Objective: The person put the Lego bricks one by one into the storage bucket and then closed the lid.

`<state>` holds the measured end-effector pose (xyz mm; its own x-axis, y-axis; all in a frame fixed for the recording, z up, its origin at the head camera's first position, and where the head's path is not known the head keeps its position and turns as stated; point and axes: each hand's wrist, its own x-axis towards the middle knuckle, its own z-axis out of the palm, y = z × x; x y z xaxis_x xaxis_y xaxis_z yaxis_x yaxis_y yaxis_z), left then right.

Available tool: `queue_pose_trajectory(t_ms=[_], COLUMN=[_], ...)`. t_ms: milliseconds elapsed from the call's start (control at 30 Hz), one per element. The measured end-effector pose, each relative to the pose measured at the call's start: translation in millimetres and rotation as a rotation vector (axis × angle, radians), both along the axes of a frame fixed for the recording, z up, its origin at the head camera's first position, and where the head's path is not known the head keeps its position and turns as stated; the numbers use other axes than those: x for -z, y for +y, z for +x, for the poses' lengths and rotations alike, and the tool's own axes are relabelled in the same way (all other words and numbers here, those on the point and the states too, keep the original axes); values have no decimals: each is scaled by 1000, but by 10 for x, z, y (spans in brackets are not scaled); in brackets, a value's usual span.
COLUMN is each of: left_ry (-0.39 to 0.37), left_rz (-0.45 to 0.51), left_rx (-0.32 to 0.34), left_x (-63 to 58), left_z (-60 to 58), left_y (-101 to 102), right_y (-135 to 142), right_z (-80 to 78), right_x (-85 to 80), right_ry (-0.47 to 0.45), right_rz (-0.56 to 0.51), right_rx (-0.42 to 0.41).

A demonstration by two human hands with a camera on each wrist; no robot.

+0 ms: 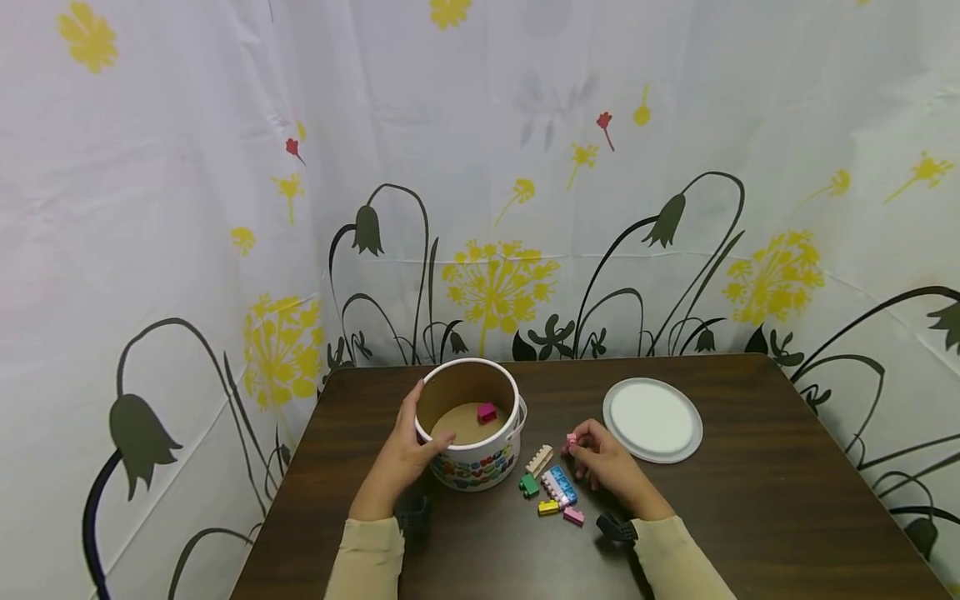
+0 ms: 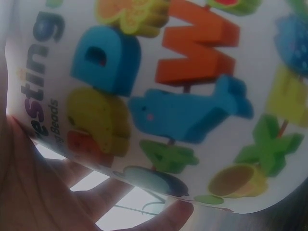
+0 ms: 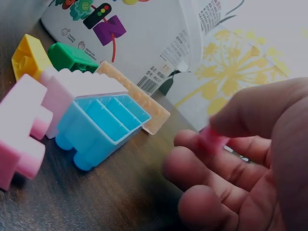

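Note:
My left hand (image 1: 401,467) holds a white bucket (image 1: 471,477) by its left side, the thumb lying over the near rim. Colourful letters and animals are printed on the bucket's wall in the left wrist view. Inside it lies a magenta toy brick (image 1: 487,412). To the right of the bucket, my right hand (image 1: 611,473) pinches a small pink toy brick (image 3: 211,140) between thumb and fingers. Loose on the table nearby are cream (image 1: 539,460), green (image 1: 528,486), blue (image 1: 562,482), yellow (image 1: 548,507) and pink (image 1: 573,517) bricks. A pale pink brick (image 3: 82,82) touches the blue one.
A round white lid (image 1: 652,419) lies flat on the brown table (image 1: 780,500), beyond my right hand. The bucket's white handle (image 1: 521,417) hangs at its right side. Behind the table's far edge hangs a flower-printed curtain (image 1: 495,167).

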<state>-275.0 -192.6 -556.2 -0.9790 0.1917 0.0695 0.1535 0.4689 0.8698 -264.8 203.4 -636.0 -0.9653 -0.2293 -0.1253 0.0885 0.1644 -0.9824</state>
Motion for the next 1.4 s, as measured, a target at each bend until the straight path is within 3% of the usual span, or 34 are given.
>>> queue_pose_trajectory(t_ms=[267, 467, 667, 800, 900, 1167, 1300, 1400], left_ry=[-2, -2, -3, -4, -1, -6, 8, 9], left_rz=[29, 35, 60, 66, 60, 38, 44, 34], left_rx=[12, 14, 30, 26, 18, 8, 13, 12], left_x=[-2, 4, 7, 2, -2, -13, -14, -4], left_z=[-40, -45, -39, -24, -13, 16, 2, 5], left_y=[62, 94, 135, 140, 131, 67, 35, 9], right_y=[60, 99, 72, -7, -105, -591, -901, -1145], right_z=[-3, 25, 43, 12, -66, -353, -612, -789], right_x=[-48, -62, -199, -432, -640, -1223, -1491, -1603], right_ry=[20, 50, 69, 102, 123, 135, 135, 124], right_rz=[3, -55, -20, 11, -27, -310, -394, -460], right_rx=[7, 10, -15, -52, -73, -61, -134, -183])
